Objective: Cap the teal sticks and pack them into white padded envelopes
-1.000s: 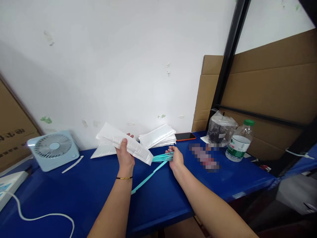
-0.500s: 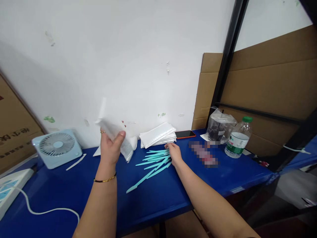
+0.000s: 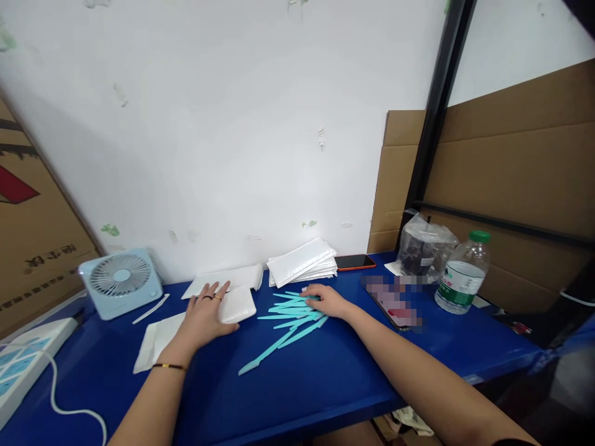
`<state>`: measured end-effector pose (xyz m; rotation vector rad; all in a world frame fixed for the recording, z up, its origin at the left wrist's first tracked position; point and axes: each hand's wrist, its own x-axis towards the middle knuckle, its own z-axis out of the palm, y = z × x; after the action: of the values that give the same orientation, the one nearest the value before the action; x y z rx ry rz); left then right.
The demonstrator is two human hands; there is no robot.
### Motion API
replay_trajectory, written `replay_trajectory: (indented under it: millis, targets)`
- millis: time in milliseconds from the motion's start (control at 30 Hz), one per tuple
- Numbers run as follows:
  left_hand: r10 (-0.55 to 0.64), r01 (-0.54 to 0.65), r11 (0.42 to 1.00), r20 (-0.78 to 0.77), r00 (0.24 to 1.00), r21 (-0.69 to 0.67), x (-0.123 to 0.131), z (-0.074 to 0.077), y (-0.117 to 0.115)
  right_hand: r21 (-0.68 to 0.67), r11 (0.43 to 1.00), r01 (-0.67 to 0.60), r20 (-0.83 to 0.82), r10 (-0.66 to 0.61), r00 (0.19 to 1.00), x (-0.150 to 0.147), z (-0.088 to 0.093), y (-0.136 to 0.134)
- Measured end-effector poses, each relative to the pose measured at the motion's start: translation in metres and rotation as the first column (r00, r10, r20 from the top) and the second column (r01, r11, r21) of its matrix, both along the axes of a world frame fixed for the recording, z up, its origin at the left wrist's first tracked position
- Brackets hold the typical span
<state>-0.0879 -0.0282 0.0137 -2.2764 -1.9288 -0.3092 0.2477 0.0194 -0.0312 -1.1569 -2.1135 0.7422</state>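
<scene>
My left hand (image 3: 204, 319) lies with its fingers spread on a white padded mailer (image 3: 160, 337), which rests flat on the blue table and reaches out on both sides of the hand. To the right, slim turquoise eyebrow razors (image 3: 290, 323) lie fanned out in a loose pile. My right hand (image 3: 325, 300) is over the pile's far right end, its thumb and fingers closed on an eyebrow razor there; the fingers partly cover it. More white mailers lie behind my left hand (image 3: 253, 275), and a stack of white packets (image 3: 304, 260) sits against the wall.
A light blue fan (image 3: 121, 282), a white strip (image 3: 151, 308) and a power strip (image 3: 35, 359) with a cable are on the left. Rightward are an orange-edged phone (image 3: 356, 262), a second phone (image 3: 395, 310), a bagged cup (image 3: 421, 251) and a water bottle (image 3: 462, 275).
My left hand has lowered the white mailer from the air onto the table and opened flat upon it. My right hand has shifted slightly among the razors. The view has tilted a little.
</scene>
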Motion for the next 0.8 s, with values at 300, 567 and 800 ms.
replay_trajectory:
  millis: [300, 567, 800]
  targets:
    - [-0.295, 0.322, 0.913, 0.139, 0.945, -0.250, 0.102, -0.033, -0.054, -0.001, 0.989, -0.145, -0.058, 0.145, 0.988, 0.015, 0.005, -0.010]
    - [-0.384, 0.424, 0.876, 0.201, 0.901, -0.228, 0.137, -0.016, -0.047, 0.024, 1.000, 0.019, 0.093, -0.021, 0.995, 0.055, 0.013, 0.004]
    - [-0.275, 0.333, 0.928, 0.296, 0.915, -0.165, 0.140, -0.006, 0.006, -0.069, 0.994, -0.082, 0.190, 0.093, 0.977, 0.052, 0.018, -0.004]
